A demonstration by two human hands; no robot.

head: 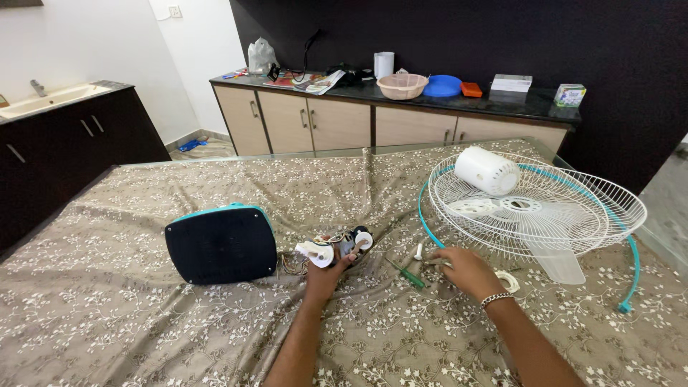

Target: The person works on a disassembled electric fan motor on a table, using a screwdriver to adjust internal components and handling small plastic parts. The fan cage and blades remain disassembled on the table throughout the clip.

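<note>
My left hand [324, 276] grips a small fan motor assembly [337, 247] with white knobs and loose wires, lying next to a teal-edged black fan base [220, 244] tipped on its side. My right hand [467, 272] rests palm down on the patterned cloth, fingers over small parts beside a green-handled screwdriver [408, 274] and a white screw piece [418, 251]. A white wire fan guard [573, 208] lies just beyond that hand, holding a white cylindrical motor cover [486, 170] and white fan blades [552, 258]. A bracelet circles the right wrist.
A brown floral cloth [143, 330] covers the table. A teal guard rim [633, 265] curves around the grille. Behind stands a beige cabinet counter [315, 122] with a pink basket [402, 86], blue bowl [442, 86], boxes and papers. A dark sink unit [64, 129] is at left.
</note>
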